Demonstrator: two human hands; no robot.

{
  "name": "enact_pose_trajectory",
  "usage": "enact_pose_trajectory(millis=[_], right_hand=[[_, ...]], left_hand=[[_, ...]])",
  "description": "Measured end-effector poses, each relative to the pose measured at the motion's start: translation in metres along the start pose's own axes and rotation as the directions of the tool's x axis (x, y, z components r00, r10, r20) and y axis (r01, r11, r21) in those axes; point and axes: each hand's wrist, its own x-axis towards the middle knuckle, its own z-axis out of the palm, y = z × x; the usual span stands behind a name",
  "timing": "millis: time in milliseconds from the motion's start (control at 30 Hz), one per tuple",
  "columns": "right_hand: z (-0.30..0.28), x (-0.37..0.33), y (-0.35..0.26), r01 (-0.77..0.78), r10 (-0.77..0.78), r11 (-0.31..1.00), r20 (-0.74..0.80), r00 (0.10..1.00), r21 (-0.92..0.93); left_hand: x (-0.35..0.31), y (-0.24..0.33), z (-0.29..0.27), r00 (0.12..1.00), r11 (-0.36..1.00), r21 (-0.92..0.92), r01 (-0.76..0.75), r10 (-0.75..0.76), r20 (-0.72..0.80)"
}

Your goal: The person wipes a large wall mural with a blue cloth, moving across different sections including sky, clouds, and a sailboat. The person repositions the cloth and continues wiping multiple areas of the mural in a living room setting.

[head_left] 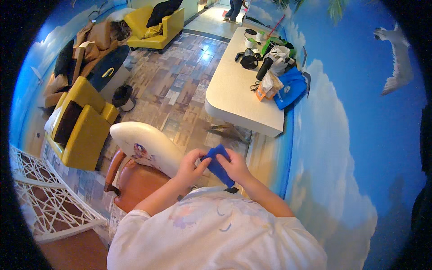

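A small piece of blue cloth (218,170), folded or bunched, is held in front of my chest. My left hand (191,165) pinches its upper left edge between thumb and fingers. On the other side, my right hand (235,167) grips it with the thumb pressed on its face and the fingers behind. The lower end of the cloth hangs down between my forearms. Whether it is a plain cloth or a small pouch, I cannot make out.
A cream chair back (146,146) with a brown seat (140,184) stands close on my left. Ahead on the right, a long white table (225,92) bears a black kettle (249,60), a blue bag (291,90) and other items. Yellow armchairs (92,130) lie left; a person (234,10) stands far off.
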Motion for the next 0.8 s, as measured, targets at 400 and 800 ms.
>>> enact_pose_trajectory(millis=[400, 800], right_hand=[[-0.023, 0.115, 0.026, 0.028, -0.020, 0.999, 0.187, 0.982, -0.036], [-0.129, 0.282, 0.067, 0.133, -0.148, 0.986, 0.167, 0.975, 0.102]], left_hand=[[0.054, -0.066, 0.008, 0.935, 0.951, -0.067, 0.302, -0.309, -0.176], [0.237, -0.065, 0.054, 0.951, 0.956, 0.194, 0.220, -0.166, -0.262]])
